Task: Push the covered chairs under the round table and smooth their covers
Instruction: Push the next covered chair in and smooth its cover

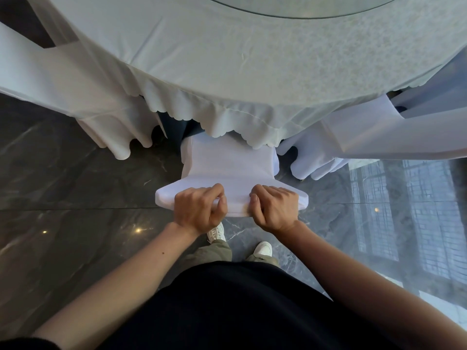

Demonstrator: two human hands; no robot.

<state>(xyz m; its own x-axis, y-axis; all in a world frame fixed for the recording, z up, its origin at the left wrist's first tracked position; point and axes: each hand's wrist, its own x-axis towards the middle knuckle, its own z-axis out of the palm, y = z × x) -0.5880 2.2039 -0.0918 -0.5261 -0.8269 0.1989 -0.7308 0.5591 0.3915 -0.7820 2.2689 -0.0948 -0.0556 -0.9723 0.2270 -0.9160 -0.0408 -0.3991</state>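
Two hands on the one chair, is it?

Yes. The left hand (199, 210) and the right hand (275, 208) sit side by side on the top edge of the chair (227, 168) back, near its middle, with a small gap between them.

How is each grip?

Both hold cloth. The fingers curl over the top edge and the thumbs point toward each other. The white cover (302, 198) is gathered into a small fold between the two hands.

And where does the chair stand?

Straight in front of the person, its back toward them. The front of its seat is under the scalloped hem of the tablecloth (227, 117), so it is partly under the round table (202, 59).

Anything else round the table?

One covered chair on the left (63, 79) and one chair on the right (379, 137), both in white, both with their seats toward the table. A glass disc (303, 6) lies on the table top at the far edge of view.

And below?

Dark, glossy marbled floor (75, 198), and two white shoes (216, 232) just behind the chair.
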